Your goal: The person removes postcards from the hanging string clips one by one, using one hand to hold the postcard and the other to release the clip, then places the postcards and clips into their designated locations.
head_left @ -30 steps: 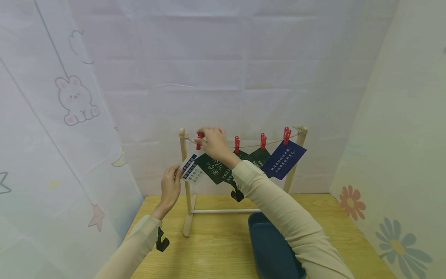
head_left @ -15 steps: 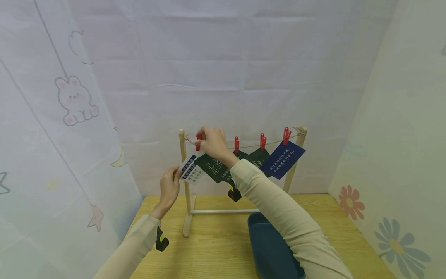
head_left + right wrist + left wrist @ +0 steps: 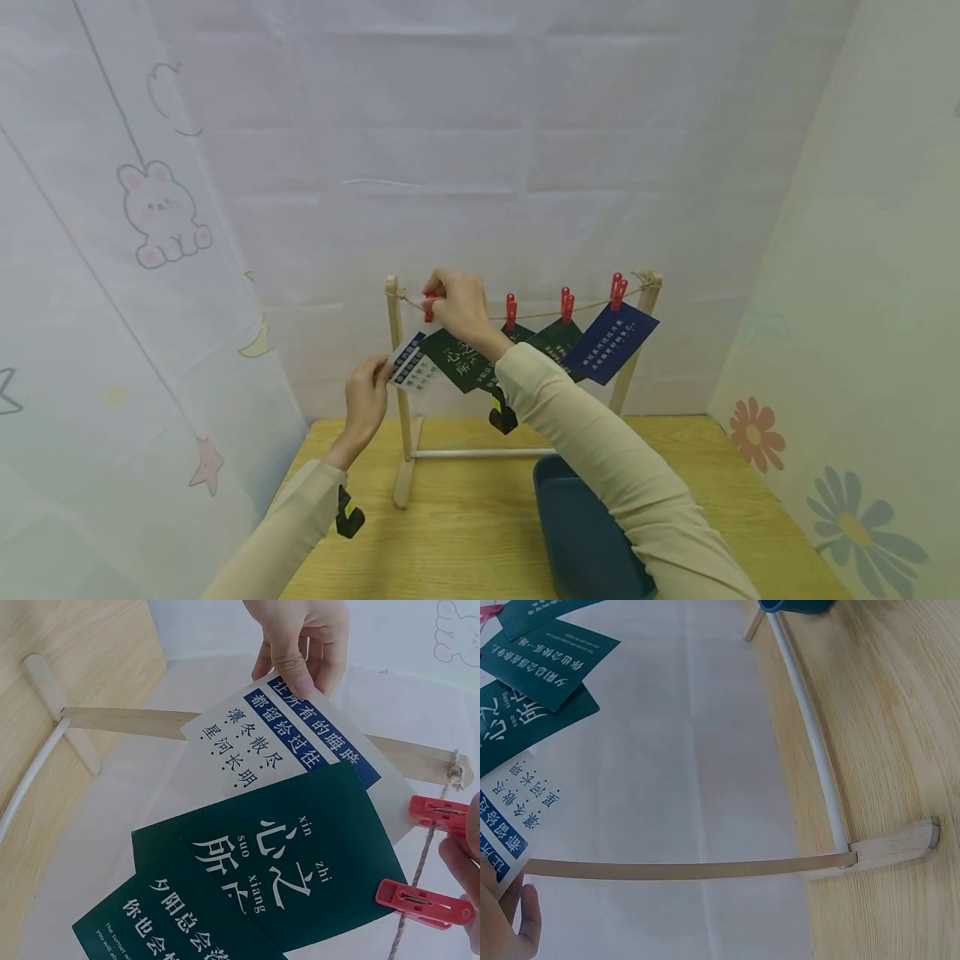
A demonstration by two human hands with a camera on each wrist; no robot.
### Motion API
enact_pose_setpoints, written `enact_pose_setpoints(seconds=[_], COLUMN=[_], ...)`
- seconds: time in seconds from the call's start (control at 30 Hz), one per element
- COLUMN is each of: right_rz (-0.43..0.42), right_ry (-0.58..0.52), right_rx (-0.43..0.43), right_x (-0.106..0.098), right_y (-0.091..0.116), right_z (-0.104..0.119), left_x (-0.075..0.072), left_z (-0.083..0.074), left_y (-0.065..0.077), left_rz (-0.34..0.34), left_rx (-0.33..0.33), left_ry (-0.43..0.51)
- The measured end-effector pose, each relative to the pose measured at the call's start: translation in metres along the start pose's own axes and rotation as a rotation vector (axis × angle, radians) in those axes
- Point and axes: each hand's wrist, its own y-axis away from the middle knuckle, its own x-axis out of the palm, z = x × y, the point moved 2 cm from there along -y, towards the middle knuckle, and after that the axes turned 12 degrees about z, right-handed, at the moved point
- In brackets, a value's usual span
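My left hand [image 3: 365, 400] pinches the outer edge of a white card [image 3: 214, 750] with blue bands, thumb in front, as the right wrist view shows. At the card's upper corner, my right hand [image 3: 461, 310] pinches a red clothespin [image 3: 436, 814] on the rope. The clothespin's tip meets that corner. Beside it, a second red clothespin [image 3: 420, 904] holds a dark green card [image 3: 330, 832], which overlaps part of the white one. In the head view my right hand covers that second clothespin.
The rope [image 3: 534, 315] spans a wooden frame with a left post [image 3: 395, 325] and a white lower bar [image 3: 480, 454]. Further right hang another green card [image 3: 557, 340] and a blue card [image 3: 611, 343]. A dark blue tray [image 3: 585, 533] lies under my right forearm.
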Motion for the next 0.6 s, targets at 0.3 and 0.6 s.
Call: enact_pose_setpoints(seconds=[0.3, 0.6], right_rz=[-0.063, -0.117], right_ry=[-0.032, -0.023], right_rx=[-0.025, -0.061], right_x=[-0.0026, -0.0048], right_y=[0.0030, 0.0023], right_z=[0.0011, 0.0034], left_x=[0.0008, 0.0007], left_z=[0.0011, 0.0019], left_y=[-0.0010, -0.0008], left_rz=[-0.005, -0.023], left_rx=[-0.007, 0.003], left_ry=[-0.009, -0.030])
